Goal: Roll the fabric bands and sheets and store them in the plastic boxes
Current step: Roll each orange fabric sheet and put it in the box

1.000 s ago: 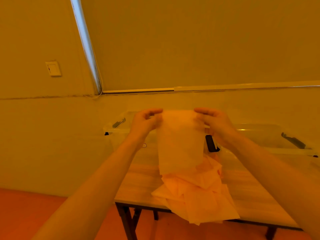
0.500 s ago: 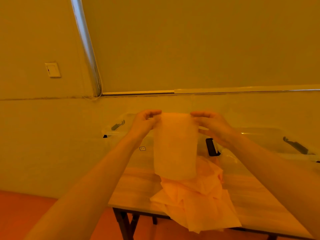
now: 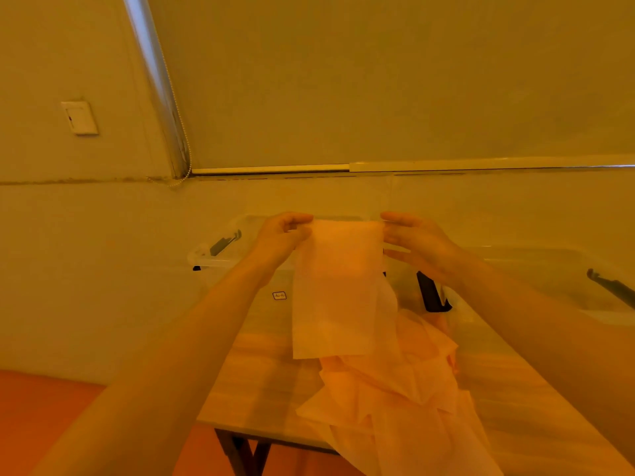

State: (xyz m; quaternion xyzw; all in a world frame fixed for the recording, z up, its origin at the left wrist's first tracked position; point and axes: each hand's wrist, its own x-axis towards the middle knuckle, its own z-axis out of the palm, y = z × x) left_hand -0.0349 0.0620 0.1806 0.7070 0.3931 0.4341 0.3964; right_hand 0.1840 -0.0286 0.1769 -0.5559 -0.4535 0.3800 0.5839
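A thin pale fabric sheet (image 3: 335, 290) hangs in the air in front of me, held by its top edge. My left hand (image 3: 283, 235) pinches its upper left corner and my right hand (image 3: 417, 240) pinches its upper right corner. Below it a loose pile of fabric sheets (image 3: 395, 400) lies on the wooden table (image 3: 261, 383) and spills over the near edge. Behind the sheet stand two clear plastic boxes: one on the left (image 3: 220, 252) and one on the right (image 3: 556, 280), each with dark latches.
The table stands against a pale wall. A wall switch (image 3: 79, 117) is at the upper left, and a blind with a bead cord (image 3: 178, 132) hangs above. The floor (image 3: 41, 400) lies to the table's left.
My hands have moved closer together along the sheet's top edge, so the held sheet looks narrower. The view has tilted slightly; the pile and boxes have stayed in place.
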